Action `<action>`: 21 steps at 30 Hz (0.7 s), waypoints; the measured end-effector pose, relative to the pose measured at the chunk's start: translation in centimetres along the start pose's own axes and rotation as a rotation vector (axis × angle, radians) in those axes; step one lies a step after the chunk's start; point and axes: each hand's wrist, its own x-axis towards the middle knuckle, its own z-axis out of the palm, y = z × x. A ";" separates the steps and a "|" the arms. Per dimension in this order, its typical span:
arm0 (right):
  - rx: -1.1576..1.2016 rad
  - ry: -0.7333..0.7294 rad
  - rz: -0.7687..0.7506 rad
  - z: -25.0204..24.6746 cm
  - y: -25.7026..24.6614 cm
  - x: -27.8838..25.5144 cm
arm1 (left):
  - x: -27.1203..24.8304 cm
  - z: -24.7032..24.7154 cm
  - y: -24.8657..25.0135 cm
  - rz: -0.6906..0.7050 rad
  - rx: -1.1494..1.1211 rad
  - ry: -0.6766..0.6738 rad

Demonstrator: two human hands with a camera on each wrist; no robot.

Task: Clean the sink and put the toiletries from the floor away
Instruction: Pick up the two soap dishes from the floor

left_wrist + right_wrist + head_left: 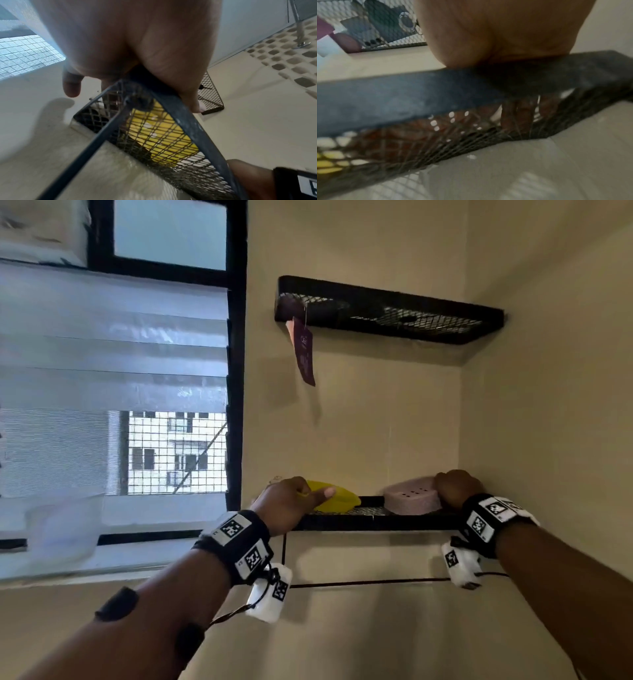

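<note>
Fingers (320,494) of the left hand (287,505) lie over a yellow plastic soap dish (339,499), the thumb stretched along its near edge, so the hand seems to be holding it in place on the lower black wire-mesh shelf (376,522). From the left wrist view the yellow dish shows through the mesh, sitting on the shelf floor beside the front rail. At the shelf's right end the right hand (457,487) reaches over the rail next to a pink oval soap dish with drain holes (412,499); its fingers are hidden behind the knuckles, and the blurred right wrist view shows them only dimly through the mesh, so whether they grip the pink dish I cannot tell. Both dishes probably go here, well off the floor, to drain through the mesh. An upper black mesh shelf (387,309) carries a hanging maroon tag (304,350).
</note>
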 end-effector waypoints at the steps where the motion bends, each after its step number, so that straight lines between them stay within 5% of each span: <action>1: 0.023 0.004 0.018 0.0 0.2 0.2 | 0.0 0.1 0.0 0.018 -0.020 0.018; 6: -0.042 0.062 0.039 0.0 0.7 0.6 | 0.3 1.3 -0.5 0.141 0.011 0.232; 16: -0.146 0.007 -0.134 0.9 2.2 -0.8 | -0.5 2.0 -0.7 0.105 -0.068 0.292; 21: -0.155 0.094 -0.168 0.9 2.0 -1.6 | -1.1 1.9 -0.2 0.088 -0.100 0.280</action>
